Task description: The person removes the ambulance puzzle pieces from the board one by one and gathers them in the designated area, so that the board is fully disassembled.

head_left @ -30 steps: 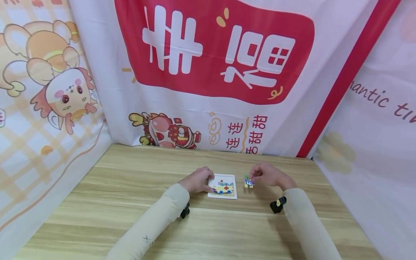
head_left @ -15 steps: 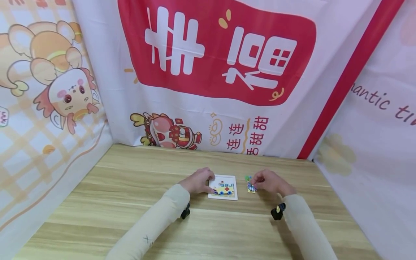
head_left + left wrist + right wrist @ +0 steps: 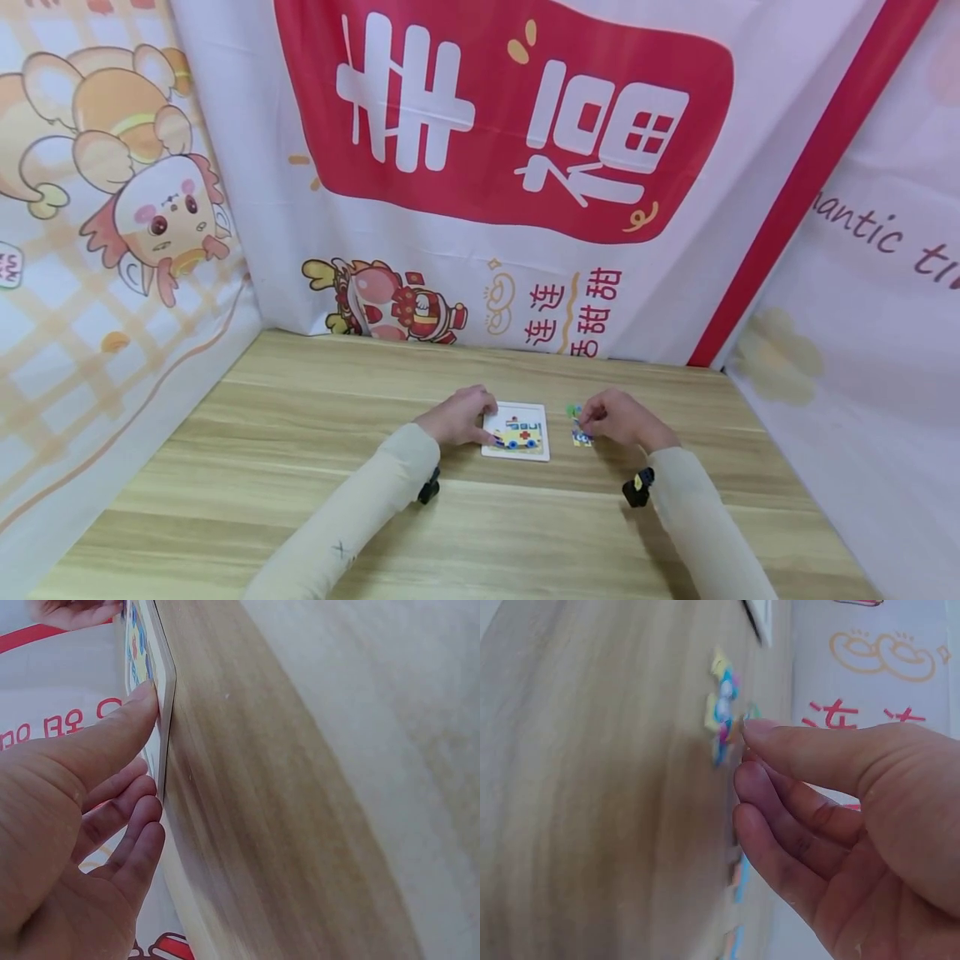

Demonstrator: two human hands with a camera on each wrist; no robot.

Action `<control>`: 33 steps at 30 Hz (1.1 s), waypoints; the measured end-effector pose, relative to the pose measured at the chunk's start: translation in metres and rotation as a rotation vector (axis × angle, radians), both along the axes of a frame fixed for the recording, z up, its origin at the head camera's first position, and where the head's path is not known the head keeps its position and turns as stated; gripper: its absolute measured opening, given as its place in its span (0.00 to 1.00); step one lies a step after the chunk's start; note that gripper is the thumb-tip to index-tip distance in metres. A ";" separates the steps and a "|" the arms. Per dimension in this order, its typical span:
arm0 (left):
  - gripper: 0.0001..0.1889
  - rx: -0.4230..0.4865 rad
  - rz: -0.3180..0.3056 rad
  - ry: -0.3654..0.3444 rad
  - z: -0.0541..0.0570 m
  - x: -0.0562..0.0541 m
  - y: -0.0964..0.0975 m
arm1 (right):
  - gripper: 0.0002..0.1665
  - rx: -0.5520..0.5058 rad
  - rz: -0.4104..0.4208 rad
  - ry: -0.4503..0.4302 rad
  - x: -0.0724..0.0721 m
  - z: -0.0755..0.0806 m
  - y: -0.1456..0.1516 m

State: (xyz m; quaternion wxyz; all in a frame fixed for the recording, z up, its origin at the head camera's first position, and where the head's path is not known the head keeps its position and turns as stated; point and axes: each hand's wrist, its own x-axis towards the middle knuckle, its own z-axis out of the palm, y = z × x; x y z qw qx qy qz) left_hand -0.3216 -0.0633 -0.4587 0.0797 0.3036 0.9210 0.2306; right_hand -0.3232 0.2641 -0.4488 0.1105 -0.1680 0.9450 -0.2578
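Note:
My left hand (image 3: 459, 417) grips the left edge of a white-framed jigsaw puzzle tray (image 3: 528, 412), thumb on top and fingers curled at the side. In the tray shows a picture of a yellow ambulance with a red cross and blue wheels. To the right of the tray, my right hand (image 3: 617, 418) has thumb and forefinger together at a small yellow and blue puzzle piece (image 3: 722, 705), seemingly pinching it by its edge at the table. The fingertips partly hide the contact. Just behind lies a green puzzle piece (image 3: 573, 411).
More pieces with blue edges (image 3: 740, 879) lie beside the right hand's lower fingers in the right wrist view. Everything rests on a wood-grain table (image 3: 480, 525). Printed cloth (image 3: 495, 208) hangs behind it and at both sides.
My right hand has brought the yellow and blue piece slightly right and toward me, turning it and lowering it to the table. The left hand stays on the tray.

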 end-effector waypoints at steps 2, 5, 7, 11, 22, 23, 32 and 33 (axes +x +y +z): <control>0.25 0.005 0.004 -0.007 0.001 0.001 -0.001 | 0.02 0.010 0.005 0.008 -0.001 0.005 -0.006; 0.25 0.005 0.010 -0.016 0.002 0.001 -0.002 | 0.03 0.028 0.050 0.032 -0.002 0.013 -0.020; 0.24 0.011 0.013 -0.024 0.003 0.001 -0.002 | 0.04 0.040 0.091 0.046 -0.002 0.018 -0.031; 0.24 0.011 0.013 -0.030 0.003 0.001 -0.002 | 0.07 0.044 0.167 0.062 -0.003 0.023 -0.056; 0.24 0.032 -0.038 0.028 -0.004 -0.002 -0.001 | 0.12 0.048 0.217 0.030 -0.007 0.006 -0.098; 0.24 0.038 -0.041 0.028 -0.004 -0.002 -0.001 | 0.12 0.051 0.206 0.027 -0.007 0.005 -0.098; 0.26 -0.045 -0.028 0.004 0.001 -0.005 0.005 | 0.13 0.036 0.194 0.039 -0.007 0.002 -0.098; 0.26 -0.045 -0.033 0.002 0.001 -0.005 0.007 | 0.13 0.034 0.196 0.042 -0.007 0.001 -0.098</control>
